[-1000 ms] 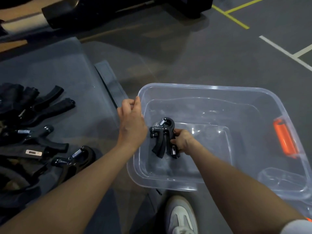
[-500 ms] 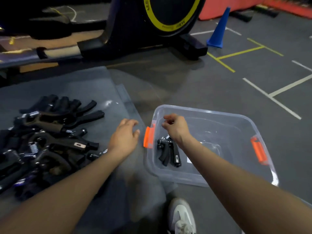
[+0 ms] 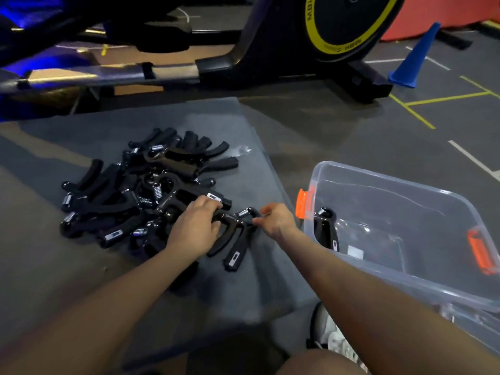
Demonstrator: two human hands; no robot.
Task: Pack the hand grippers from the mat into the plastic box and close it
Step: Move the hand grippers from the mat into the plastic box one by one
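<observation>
A pile of several black hand grippers (image 3: 130, 201) lies on the grey mat (image 3: 67, 266). One hand gripper (image 3: 236, 239) lies apart at the pile's right edge, handles pointing toward me. My left hand (image 3: 193, 228) curls its fingers over that gripper's left side, at the edge of the pile. My right hand (image 3: 276, 220) pinches its spring end with curled fingers. The clear plastic box (image 3: 405, 282) with orange latches stands on the floor to the right of the mat. A single hand gripper (image 3: 326, 230) lies inside it near the left wall.
A black exercise machine (image 3: 297, 63) with a yellow-ringed wheel stands behind the mat. A blue cone (image 3: 414, 55) sits on the floor at the back right. My white shoe (image 3: 332, 339) is between the mat and the box. A clear plastic piece (image 3: 465, 320) lies under the box's near edge.
My right hand let go of a gripper in the box and moved left to the mat. My left hand moved from the box's edge onto the pile. My view swung left and up.
</observation>
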